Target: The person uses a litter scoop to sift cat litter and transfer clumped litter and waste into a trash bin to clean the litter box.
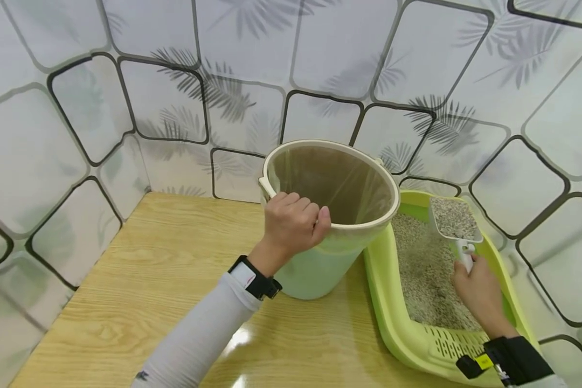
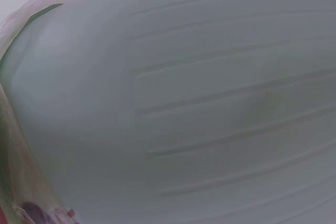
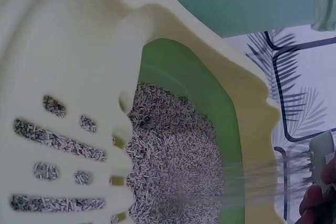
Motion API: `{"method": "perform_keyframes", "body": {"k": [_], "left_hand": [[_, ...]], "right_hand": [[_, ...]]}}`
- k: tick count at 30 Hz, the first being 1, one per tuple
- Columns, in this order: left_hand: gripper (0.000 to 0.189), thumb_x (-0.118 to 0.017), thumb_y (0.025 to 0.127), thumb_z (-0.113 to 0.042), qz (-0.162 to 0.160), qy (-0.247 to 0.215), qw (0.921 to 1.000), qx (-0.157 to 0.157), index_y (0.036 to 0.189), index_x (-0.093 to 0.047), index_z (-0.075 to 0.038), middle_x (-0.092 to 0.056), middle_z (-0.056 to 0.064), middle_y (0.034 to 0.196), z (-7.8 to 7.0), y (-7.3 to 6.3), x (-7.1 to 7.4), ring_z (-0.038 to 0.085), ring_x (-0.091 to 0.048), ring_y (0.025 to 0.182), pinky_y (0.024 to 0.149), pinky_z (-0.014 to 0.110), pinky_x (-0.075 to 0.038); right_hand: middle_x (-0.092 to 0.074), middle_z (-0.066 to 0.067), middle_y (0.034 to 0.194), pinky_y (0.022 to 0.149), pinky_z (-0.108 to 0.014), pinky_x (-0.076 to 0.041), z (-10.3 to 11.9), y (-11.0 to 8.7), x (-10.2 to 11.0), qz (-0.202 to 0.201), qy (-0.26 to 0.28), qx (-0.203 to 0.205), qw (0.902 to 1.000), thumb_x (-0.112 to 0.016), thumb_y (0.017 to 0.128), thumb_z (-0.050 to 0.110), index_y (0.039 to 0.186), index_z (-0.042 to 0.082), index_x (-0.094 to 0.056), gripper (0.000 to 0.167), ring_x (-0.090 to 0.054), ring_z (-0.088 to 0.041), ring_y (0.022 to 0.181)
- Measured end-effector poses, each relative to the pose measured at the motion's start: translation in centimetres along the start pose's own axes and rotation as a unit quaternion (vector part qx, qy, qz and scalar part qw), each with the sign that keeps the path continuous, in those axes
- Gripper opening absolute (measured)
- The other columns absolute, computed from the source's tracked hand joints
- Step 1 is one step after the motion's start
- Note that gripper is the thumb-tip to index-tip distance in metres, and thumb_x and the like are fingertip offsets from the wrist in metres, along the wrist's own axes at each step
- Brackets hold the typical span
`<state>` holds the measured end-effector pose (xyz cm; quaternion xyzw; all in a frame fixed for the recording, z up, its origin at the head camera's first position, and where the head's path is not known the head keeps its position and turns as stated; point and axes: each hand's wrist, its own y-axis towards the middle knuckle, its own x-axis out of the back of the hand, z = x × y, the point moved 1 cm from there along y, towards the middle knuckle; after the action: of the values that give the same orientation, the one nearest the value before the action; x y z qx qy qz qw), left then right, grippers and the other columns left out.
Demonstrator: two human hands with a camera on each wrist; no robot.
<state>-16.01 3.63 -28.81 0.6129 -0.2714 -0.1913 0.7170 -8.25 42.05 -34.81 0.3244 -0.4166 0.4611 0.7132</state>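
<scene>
My left hand (image 1: pixel 293 223) grips the front-left rim of a tilted pale green trash bin (image 1: pixel 315 269) with a liner inside. The bin's ribbed side (image 2: pixel 210 103) fills most of the left wrist view. With my right hand (image 1: pixel 482 293) I hold the handle of a white litter scoop (image 1: pixel 464 252), heaped with grey-beige pellet litter (image 1: pixel 456 215). The scoop is raised over a yellow-green litter box (image 1: pixel 385 291). Streaks of litter fall from the scoop's underside toward the litter bed (image 3: pixel 178 156) in the right wrist view. Only fingertips of that hand appear there.
A wooden tabletop (image 1: pixel 174 280) lies under the bin and the box. Patterned wall covering (image 1: pixel 247 108) rises behind and at both sides. The box's front has a slotted ledge (image 1: pixel 453 342). The bin stands close against the box's left edge.
</scene>
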Motion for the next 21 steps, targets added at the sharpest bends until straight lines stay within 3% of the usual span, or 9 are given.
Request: {"method": "perform_keyframes", "body": {"k": [9, 21], "left_hand": [[0.047, -0.044, 0.086, -0.024, 0.006, -0.006, 1.0000, 0.004, 0.041, -0.034, -0.016, -0.031, -0.004, 0.039, 0.1, 0.0, 0.0, 0.014, -0.029, 0.038, 0.043, 0.027, -0.023], [0.050, -0.039, 0.090, -0.025, 0.003, -0.004, 1.0000, 0.005, 0.041, -0.033, -0.017, -0.030, -0.004, 0.039, 0.0, 0.0, -0.1, 0.013, -0.029, 0.038, 0.043, 0.027, -0.023]], "right_hand": [[-0.050, -0.034, 0.104, 0.051, -0.033, -0.038, 0.1, 0.5, 0.7, -0.027, 0.036, 0.001, 0.9990, -0.032, 0.100, 0.027, 0.139, -0.017, -0.029, 0.058, -0.054, -0.034, 0.072], [-0.048, -0.040, 0.117, 0.057, -0.033, -0.037, 0.5, 1.0, 1.5, -0.046, 0.042, -0.007, 0.9980, -0.034, 0.100, 0.027, 0.144, -0.016, -0.024, 0.062, -0.053, -0.043, 0.085]]}}
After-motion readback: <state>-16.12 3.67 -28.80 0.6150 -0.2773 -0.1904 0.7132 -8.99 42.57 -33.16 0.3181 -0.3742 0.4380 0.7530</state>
